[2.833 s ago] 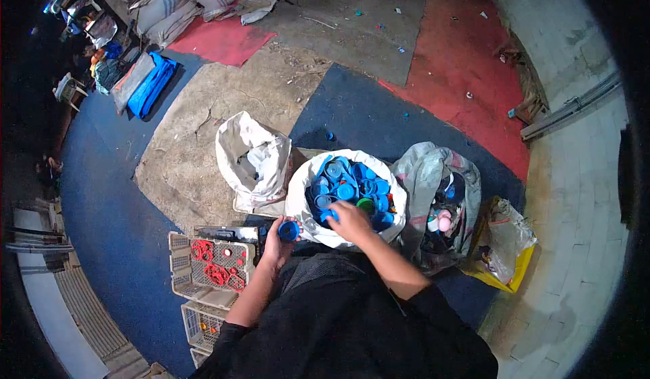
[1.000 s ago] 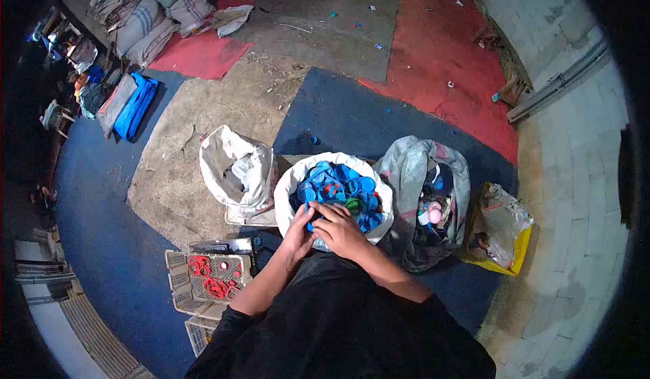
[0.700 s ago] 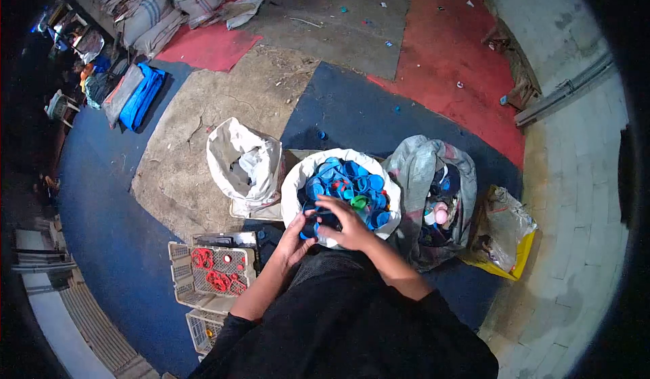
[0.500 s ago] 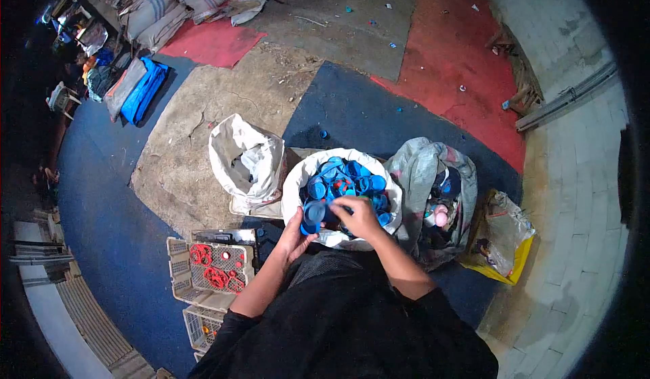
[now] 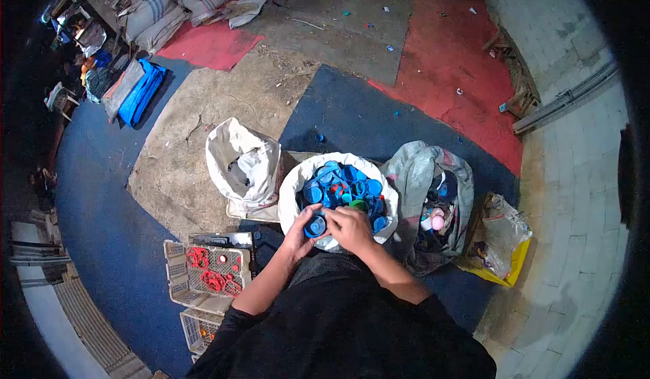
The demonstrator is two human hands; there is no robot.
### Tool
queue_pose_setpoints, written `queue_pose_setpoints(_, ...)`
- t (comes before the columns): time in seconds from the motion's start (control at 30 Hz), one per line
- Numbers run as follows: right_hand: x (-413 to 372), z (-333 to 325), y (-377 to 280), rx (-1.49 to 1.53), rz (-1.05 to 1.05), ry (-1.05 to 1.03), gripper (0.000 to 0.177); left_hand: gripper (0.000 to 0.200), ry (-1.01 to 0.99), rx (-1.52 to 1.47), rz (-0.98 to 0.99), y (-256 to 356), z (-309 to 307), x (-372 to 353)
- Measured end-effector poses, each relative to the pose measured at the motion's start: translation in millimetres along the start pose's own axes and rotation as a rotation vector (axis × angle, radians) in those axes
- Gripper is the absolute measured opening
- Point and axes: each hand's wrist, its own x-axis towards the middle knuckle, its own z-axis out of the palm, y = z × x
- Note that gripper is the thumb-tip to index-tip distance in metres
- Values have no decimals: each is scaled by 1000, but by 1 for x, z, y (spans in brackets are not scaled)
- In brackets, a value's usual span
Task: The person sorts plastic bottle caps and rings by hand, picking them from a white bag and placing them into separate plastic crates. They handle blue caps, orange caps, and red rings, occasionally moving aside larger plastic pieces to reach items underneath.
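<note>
My left hand [image 5: 296, 235] is closed around a blue plastic cap [image 5: 315, 227], its round open side facing up toward me. My right hand [image 5: 351, 230] has its fingers curled against the right edge of the same cap. Both hands are over the near rim of a white sack [image 5: 290, 184], rolled open and filled with blue caps [image 5: 330, 177] and a few red pieces. Just beyond my right fingers a green cap [image 5: 358, 206] shows, partly covered by the hand. What lies beneath my hands is hidden.
Left of it stands a white sack [image 5: 215, 150] with pale pieces inside; on the right, a grey sack [image 5: 405, 166] of mixed items and a yellow-edged bag [image 5: 520, 257]. Plastic crates [image 5: 177, 290] with red pieces sit at lower left. A wall [image 5: 575, 176] runs along the right.
My right hand has come left and down against the blue cap, which is now tilted more toward me. A green cap has come into view among the blue ones.
</note>
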Motion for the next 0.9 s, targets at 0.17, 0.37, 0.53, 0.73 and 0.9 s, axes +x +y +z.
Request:
queue_pose_setpoints(0.17, 0, 5, 3, 103, -50, -83, 21, 34, 78, 42, -52, -1, -14, -4)
queue_pose_setpoints(0.37, -16, 28, 61, 157, 236, -140, 32, 28, 221, 46, 2, 7, -39, -26)
queue_pose_setpoints(0.53, -15, 26, 89, -263, 251, -486, 39, 44, 215, -135, 86, 23, -61, -54)
queue_pose_setpoints(0.73, 41, 68, 63, -321, 57, -214, 29, 50, 250, -270, 162, 27, -73, -55)
queue_pose_setpoints(0.9, 24, 122, 107, -325, -67, -319, 38, 41, 386, -327, 240, 28, -57, -48)
